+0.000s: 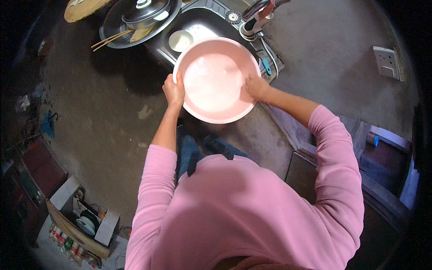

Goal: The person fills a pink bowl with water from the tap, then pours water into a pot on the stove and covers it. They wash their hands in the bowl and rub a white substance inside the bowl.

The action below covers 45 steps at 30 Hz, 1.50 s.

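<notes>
A round pale pink basin [216, 118] is in front of me, its inside facing up and no items visible in it. My left hand [174, 90] is closed on its left rim, the thumb over the edge and the fingers around the outside. At the right rim, my right hand [256, 87] is closed, its curled fingers reaching over the edge against the inner wall. The basin's far side overlaps the near edge of a metal sink [202, 24]. A small white bowl [181, 41] sits in that sink, just beyond the basin.
A large metal pan [108, 38] at the far left holds a lidded pot [145, 18] and chopsticks [108, 40]. Beside the sink stand a faucet [252, 28] and a blue-handled tool [267, 67]. A wall socket [386, 63] is at right; a wooden cabinet [78, 225] stands behind left.
</notes>
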Tool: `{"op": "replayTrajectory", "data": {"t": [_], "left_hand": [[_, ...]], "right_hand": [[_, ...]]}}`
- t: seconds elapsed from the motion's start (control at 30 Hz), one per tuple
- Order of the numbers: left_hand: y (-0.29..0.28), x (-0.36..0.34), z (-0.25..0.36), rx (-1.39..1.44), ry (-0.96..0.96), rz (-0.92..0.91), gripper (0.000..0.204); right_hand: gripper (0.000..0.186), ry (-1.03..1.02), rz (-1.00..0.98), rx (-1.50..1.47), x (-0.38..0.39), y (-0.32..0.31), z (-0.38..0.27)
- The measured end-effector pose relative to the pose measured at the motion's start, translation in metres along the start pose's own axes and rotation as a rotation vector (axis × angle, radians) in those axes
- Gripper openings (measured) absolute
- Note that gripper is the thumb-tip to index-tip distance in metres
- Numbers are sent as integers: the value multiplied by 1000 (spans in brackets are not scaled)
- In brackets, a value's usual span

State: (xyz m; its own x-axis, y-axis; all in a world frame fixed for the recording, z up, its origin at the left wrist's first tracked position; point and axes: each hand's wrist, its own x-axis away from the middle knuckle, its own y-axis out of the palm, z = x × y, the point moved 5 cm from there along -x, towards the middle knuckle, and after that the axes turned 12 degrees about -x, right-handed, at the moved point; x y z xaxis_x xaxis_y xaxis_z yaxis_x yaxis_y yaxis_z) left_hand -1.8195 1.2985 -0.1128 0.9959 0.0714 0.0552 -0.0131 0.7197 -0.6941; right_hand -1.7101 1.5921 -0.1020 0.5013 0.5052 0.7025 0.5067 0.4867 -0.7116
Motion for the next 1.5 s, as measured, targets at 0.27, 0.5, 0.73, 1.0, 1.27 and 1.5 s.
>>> {"op": "replayTrajectory", "data": {"t": [0.27, 0.5, 0.73, 1.0, 1.27, 1.5], "left_hand": [[3, 1, -1, 66, -40, -15, 40], [1, 4, 4, 46, -87, -49, 44], [-7, 16, -3, -20, -115, -67, 43], [-3, 18, 7, 11, -89, 53, 43], [2, 20, 15, 8, -129, 25, 42], [-3, 31, 2, 0, -151, 10, 40]], "right_hand": [[23, 91, 120, -390, 2, -4, -2], [37, -199, 390, -1258, -92, -18, -114], [61, 141, 853, -687, -136, -71, -52], [53, 485, 616, -375, -71, 10, 3], [21, -22, 594, -1082, -130, 20, -91], [34, 217, 1228, -690, -152, -68, -13]]}}
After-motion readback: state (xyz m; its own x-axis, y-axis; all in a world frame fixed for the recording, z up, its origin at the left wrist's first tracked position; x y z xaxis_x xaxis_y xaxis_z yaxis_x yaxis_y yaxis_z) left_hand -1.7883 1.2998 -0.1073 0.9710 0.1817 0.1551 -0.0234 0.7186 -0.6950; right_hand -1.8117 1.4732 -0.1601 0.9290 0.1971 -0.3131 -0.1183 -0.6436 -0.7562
